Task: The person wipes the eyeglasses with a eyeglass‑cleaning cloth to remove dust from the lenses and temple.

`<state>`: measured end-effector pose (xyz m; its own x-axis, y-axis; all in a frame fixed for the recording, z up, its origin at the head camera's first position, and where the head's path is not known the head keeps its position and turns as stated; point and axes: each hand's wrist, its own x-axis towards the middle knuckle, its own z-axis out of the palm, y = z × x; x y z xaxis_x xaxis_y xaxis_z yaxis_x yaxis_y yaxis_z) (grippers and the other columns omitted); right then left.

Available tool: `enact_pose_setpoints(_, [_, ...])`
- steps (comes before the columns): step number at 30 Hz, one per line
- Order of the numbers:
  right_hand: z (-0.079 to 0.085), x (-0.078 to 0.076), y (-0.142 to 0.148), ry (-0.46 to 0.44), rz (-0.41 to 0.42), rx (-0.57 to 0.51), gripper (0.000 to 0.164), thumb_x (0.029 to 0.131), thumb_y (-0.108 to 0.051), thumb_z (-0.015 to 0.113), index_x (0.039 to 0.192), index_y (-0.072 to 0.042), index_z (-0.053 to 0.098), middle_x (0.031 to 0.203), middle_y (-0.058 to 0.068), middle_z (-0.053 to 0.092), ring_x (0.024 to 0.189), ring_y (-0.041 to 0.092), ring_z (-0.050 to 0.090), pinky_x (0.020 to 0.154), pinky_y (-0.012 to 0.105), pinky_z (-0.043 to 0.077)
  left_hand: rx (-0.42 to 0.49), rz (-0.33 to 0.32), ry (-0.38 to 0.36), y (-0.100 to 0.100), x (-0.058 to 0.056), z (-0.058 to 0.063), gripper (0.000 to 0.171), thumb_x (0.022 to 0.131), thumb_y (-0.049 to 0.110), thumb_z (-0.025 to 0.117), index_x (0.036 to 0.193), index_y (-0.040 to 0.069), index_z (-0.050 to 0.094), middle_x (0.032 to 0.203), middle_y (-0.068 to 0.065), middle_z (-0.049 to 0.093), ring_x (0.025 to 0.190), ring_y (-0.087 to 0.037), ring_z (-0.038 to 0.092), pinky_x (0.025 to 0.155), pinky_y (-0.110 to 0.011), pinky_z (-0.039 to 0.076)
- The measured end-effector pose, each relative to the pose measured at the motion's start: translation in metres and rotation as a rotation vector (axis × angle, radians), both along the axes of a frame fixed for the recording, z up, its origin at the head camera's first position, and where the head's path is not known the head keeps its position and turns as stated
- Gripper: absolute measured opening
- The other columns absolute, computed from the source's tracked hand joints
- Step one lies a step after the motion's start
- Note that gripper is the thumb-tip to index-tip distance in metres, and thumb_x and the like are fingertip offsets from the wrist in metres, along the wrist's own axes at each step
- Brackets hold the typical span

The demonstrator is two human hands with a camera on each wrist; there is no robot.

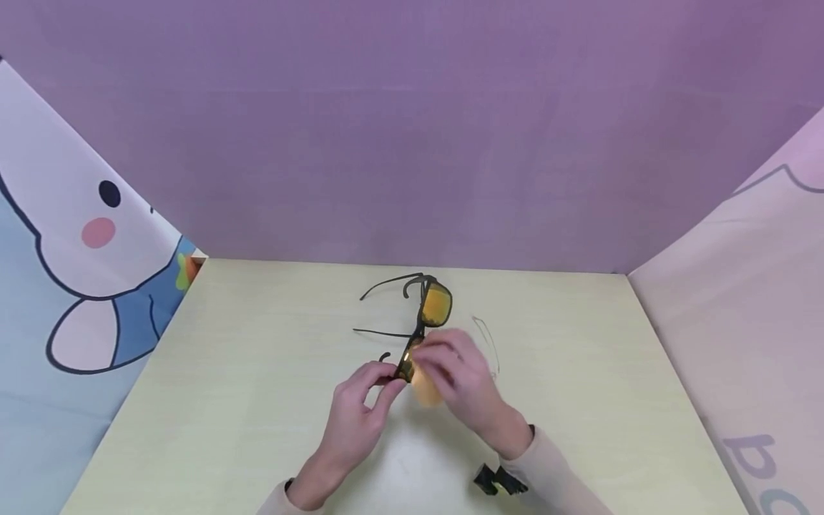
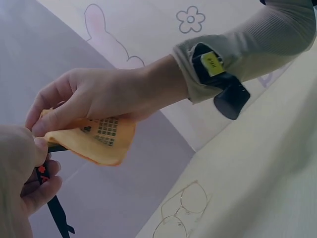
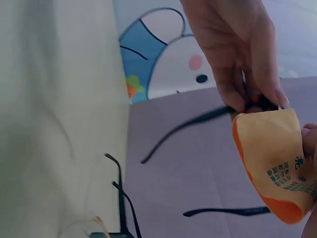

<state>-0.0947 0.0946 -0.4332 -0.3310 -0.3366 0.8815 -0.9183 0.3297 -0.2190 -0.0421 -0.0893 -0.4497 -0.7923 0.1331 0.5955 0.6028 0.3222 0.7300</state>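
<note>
My left hand (image 1: pixel 357 411) pinches the near end of a black-framed pair of glasses (image 1: pixel 436 304) with yellow lenses, held up over the table. In the left wrist view, one black temple with red marks (image 2: pixel 42 172) runs down past my left fingers. My right hand (image 1: pixel 463 375) grips an orange cloth (image 1: pixel 426 390) printed with dark lettering, folded against the near lens. The cloth hides most of that lens. Both temples of the held glasses show in the right wrist view.
A second black pair of glasses (image 3: pixel 121 208) lies on the pale table (image 1: pixel 257 400), behind the held pair in the head view. Thin wire-rimmed glasses (image 1: pixel 487 343) lie right of it. A purple panel (image 1: pixel 412 143) stands behind, with printed cloth walls at both sides.
</note>
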Motion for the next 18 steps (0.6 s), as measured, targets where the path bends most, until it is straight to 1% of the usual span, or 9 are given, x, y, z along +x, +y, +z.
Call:
enact_pose_setpoints(3, [-0.002,0.005,-0.004,0.063,0.039,0.073,0.020,0.106,-0.013,0.057,0.102,-0.002,0.073,0.101,0.008,0.067,0.088,0.021,0.063,0.078,0.025,0.055,-0.007,0.007,0.006,-0.001,0.000,0.000,0.021,0.090,-0.006,0.074,0.104,0.008,0.071,0.098,-0.003,0.075,0.086,-0.016,0.072,0.079,-0.022,0.061])
enact_pose_setpoints(5, [-0.002,0.005,-0.004,0.068,0.041,0.074,0.021,0.106,-0.014,0.057,0.102,-0.002,0.074,0.101,0.008,0.067,0.087,0.020,0.063,0.077,0.024,0.054,-0.009,0.009,0.004,-0.002,-0.001,-0.001,0.021,0.089,-0.005,0.074,0.104,0.009,0.071,0.098,-0.002,0.075,0.086,-0.015,0.072,0.079,-0.021,0.061])
enact_pose_setpoints(7, [-0.001,0.001,-0.003,0.041,0.026,0.038,0.020,0.106,-0.014,0.059,0.101,-0.001,0.074,0.101,0.009,0.067,0.088,0.022,0.063,0.080,0.025,0.056,-0.012,0.008,0.006,-0.001,-0.001,-0.001,0.020,0.089,-0.005,0.075,0.103,0.008,0.071,0.097,-0.001,0.075,0.085,-0.015,0.072,0.079,-0.021,0.061])
enact_pose_setpoints(9, [0.002,-0.003,0.000,-0.002,0.003,-0.010,0.020,0.105,-0.014,0.060,0.101,0.000,0.073,0.101,0.011,0.066,0.090,0.025,0.064,0.087,0.024,0.057,-0.011,0.006,0.005,-0.001,-0.001,-0.001,0.019,0.088,-0.004,0.076,0.102,0.008,0.071,0.097,-0.001,0.074,0.084,-0.015,0.072,0.079,-0.021,0.061])
enact_pose_setpoints(13, [0.005,-0.009,0.005,-0.081,-0.027,-0.074,0.017,0.103,-0.014,0.063,0.100,-0.001,0.074,0.100,0.013,0.065,0.092,0.029,0.063,0.096,0.021,0.054,-0.018,0.000,0.010,0.001,0.000,-0.002,0.018,0.088,-0.004,0.076,0.100,0.008,0.071,0.095,0.000,0.074,0.083,-0.014,0.071,0.079,-0.021,0.061])
enact_pose_setpoints(16, [0.004,-0.008,0.005,-0.084,-0.020,-0.064,0.019,0.104,-0.015,0.062,0.100,-0.001,0.074,0.100,0.012,0.065,0.092,0.028,0.063,0.096,0.021,0.054,-0.019,-0.008,0.008,0.002,0.000,-0.002,0.017,0.089,-0.004,0.076,0.100,0.008,0.070,0.094,0.000,0.073,0.083,-0.014,0.071,0.079,-0.021,0.061])
enact_pose_setpoints(18, [0.003,-0.005,0.004,-0.055,0.001,-0.028,0.021,0.105,-0.016,0.060,0.100,-0.002,0.074,0.100,0.011,0.066,0.092,0.027,0.063,0.093,0.023,0.055,-0.015,-0.013,0.003,0.002,0.000,-0.002,0.017,0.090,-0.004,0.075,0.101,0.007,0.070,0.095,-0.002,0.074,0.084,-0.014,0.071,0.079,-0.022,0.061])
